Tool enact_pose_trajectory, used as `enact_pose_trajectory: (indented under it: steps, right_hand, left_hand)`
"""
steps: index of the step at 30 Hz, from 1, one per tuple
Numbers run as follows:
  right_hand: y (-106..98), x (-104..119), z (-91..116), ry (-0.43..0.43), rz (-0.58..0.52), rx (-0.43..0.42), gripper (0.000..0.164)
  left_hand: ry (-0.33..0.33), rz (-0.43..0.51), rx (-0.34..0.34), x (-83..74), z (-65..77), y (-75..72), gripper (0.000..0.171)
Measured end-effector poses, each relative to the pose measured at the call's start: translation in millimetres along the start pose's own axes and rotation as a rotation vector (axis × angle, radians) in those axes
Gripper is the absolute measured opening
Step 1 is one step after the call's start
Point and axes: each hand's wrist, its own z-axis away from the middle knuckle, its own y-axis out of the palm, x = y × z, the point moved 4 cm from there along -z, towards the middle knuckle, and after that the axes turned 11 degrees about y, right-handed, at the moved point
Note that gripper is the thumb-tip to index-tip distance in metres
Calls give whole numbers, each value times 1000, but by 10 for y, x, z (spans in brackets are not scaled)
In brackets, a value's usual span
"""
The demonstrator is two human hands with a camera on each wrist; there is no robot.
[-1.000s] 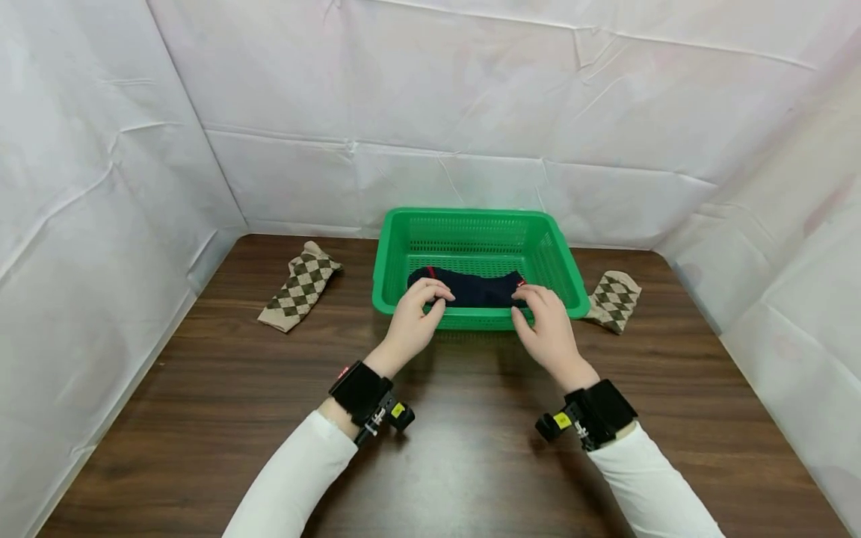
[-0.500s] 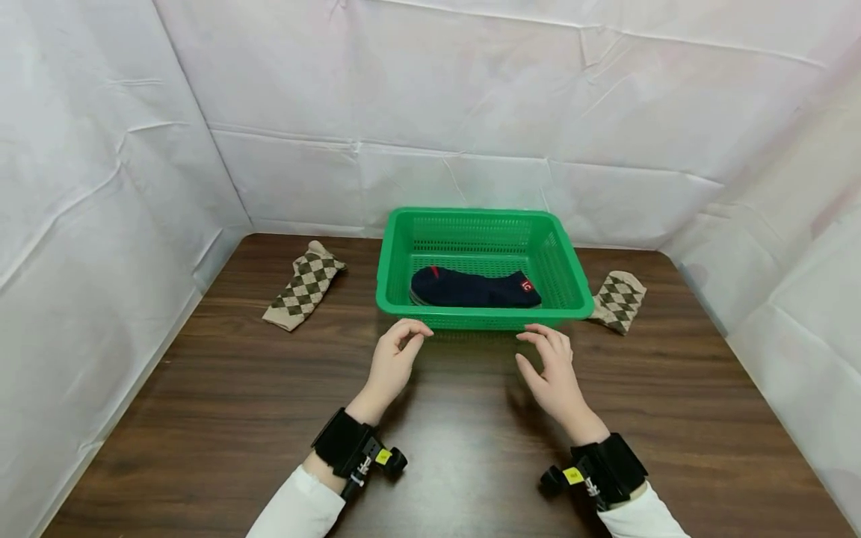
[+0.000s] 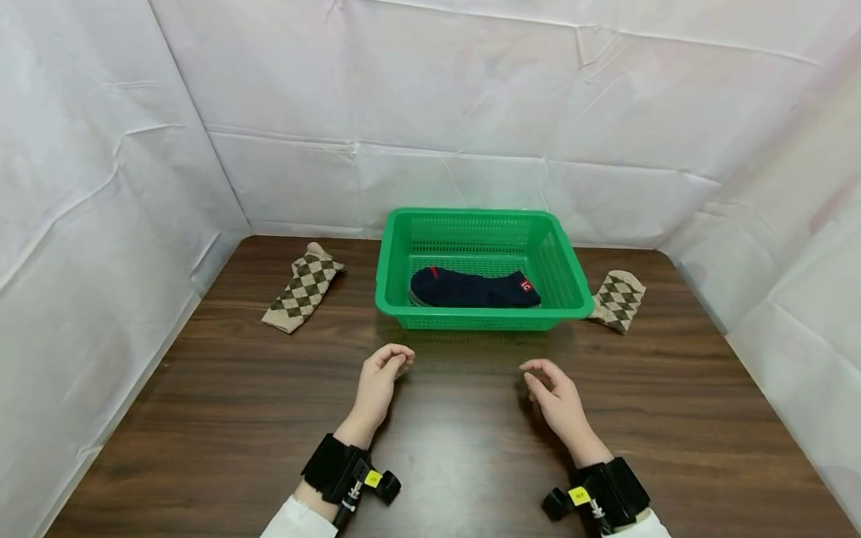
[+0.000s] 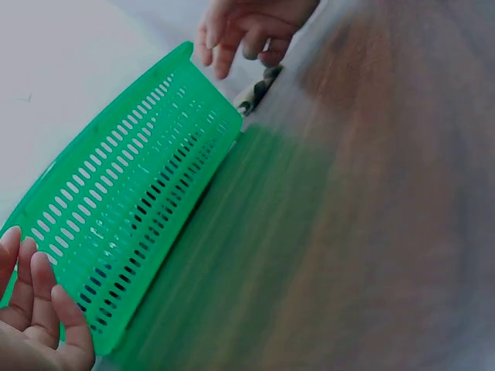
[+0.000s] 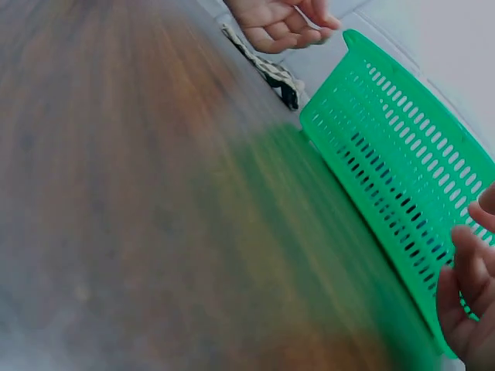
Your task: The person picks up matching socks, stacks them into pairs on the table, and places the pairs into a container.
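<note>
In the head view a green plastic basket [image 3: 484, 321] stands at the back middle of the table, with dark navy socks [image 3: 471, 289] lying across its near side. Red marks show at both ends of the socks. My left hand [image 3: 378, 385] is in front of the basket's left end, fingers loosely bent and holding nothing. Opposite it, my right hand [image 3: 557, 400] hovers over the table, relaxed, with nothing in its fingers. Both wrist views show the perforated basket wall [image 4: 147, 185] beyond loosely curled, bare fingers [image 5: 468, 267].
A beige and green argyle sock [image 3: 304, 288] lies on the wooden table [image 3: 457, 463] left of the basket. Its match, another argyle sock [image 3: 617, 300], is at the right, its end against the basket. White sheeting [image 3: 430, 112] encloses the back and sides.
Both hands have left the navy socks in the basket and drawn back toward the person, over the table. The basket and argyle socks have stayed put.
</note>
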Motion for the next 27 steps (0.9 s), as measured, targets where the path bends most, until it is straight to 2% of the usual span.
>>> enact_pose_trajectory:
  steps: [3,7,10,14,20,27]
  right_hand:
    - [-21,-86,-16,105,-93,31,17]
    - [-72,-160,-33,136,-186,20,22]
    - [-85,-199,-32,169,-217,2,22]
    - [-43,-224,-44,209,-188,10,19]
    - [1,-233,-66,233,-129,26,16]
    - [2,-232,-71,226,-77,19,16]
  left_hand:
    - [-64,82,-10,65,39,25,20]
    - [-117,143,-6,151,76,58,19]
    - [-132,171,-2,200,89,47,18]
    - [-132,203,-7,234,95,-3,17]
    - [-110,194,-16,231,77,-20,18]
    - [-101,185,-18,243,53,4,17]
